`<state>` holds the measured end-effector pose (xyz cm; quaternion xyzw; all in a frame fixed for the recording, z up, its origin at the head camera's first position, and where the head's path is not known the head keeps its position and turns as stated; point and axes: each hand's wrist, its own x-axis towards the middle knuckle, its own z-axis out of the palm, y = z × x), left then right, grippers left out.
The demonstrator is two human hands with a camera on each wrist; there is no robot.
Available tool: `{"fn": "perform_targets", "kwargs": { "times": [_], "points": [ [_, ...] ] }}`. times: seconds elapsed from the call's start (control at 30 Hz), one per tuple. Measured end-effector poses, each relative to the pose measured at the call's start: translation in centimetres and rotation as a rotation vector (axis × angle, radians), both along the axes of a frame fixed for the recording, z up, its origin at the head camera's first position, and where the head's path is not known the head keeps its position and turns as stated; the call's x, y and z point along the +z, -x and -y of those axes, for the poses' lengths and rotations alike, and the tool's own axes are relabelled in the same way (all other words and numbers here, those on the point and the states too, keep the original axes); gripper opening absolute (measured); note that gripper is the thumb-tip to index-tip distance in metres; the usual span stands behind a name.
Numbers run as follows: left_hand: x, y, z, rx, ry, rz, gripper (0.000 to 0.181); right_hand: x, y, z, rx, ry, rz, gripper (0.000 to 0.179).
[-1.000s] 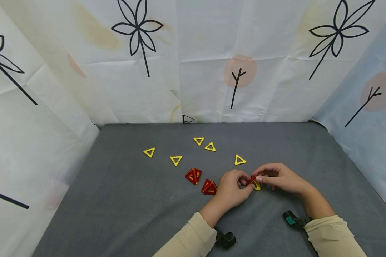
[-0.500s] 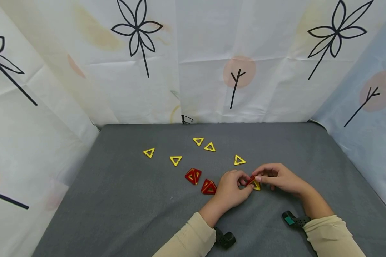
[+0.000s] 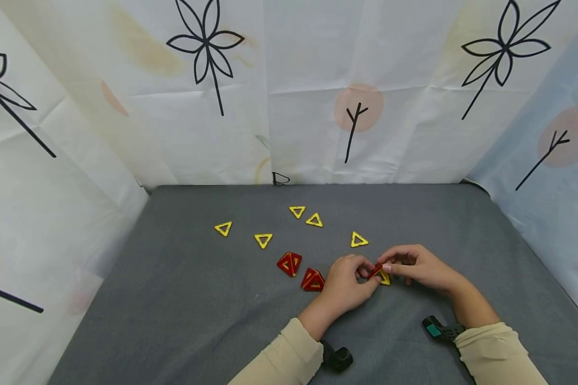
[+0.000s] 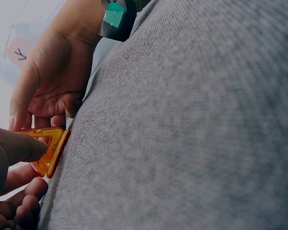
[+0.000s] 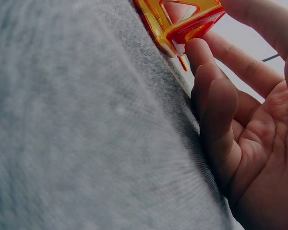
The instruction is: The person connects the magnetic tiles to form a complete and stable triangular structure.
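Observation:
Low over the cloth at the right, both hands meet at a small cluster of triangular magnetic tiles. My left hand [image 3: 347,280] pinches a tilted red triangular tile [image 3: 375,270] between thumb and fingers. From the other side my right hand [image 3: 421,264] holds the same cluster with thumb and fingertips. A yellow triangular tile [image 3: 385,277] lies under the tilted one, partly covered by the fingers. In the left wrist view the translucent orange tile [image 4: 51,130] leans up beside the left thumb. The right wrist view shows joined tiles [image 5: 156,21] at the right fingertips.
Two red pyramids, one [image 3: 289,264] farther off and one [image 3: 312,280] beside the left hand, stand on the grey cloth [image 3: 197,310]. Several loose yellow triangles, among them one [image 3: 358,239] close beyond the hands, lie flat. A patterned white curtain [image 3: 308,133] hangs behind.

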<state>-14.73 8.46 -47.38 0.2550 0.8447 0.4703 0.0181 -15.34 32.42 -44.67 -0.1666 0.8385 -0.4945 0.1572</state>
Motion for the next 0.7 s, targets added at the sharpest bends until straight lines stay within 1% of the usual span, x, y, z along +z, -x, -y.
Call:
{"fn": "perform_targets", "kwargs": {
  "times": [0.13,0.33,0.53,0.7],
  "points": [
    [-0.04,-0.01,0.00,0.002,0.003,-0.001,0.013,0.05,0.00,0.02,-0.004,-0.006,0.006,0.021],
    [0.20,0.02,0.05,-0.006,0.005,0.000,0.013,0.04,-0.03,0.11,-0.025,-0.018,0.009,0.021],
    [0.32,0.03,0.11,-0.009,0.008,-0.002,0.013,-0.23,0.04,0.26,-0.056,-0.019,-0.006,0.020],
    [0.39,-0.06,0.16,-0.013,0.008,-0.006,0.013,-0.45,0.00,0.23,-0.062,-0.014,-0.005,0.020]
  ]
}}
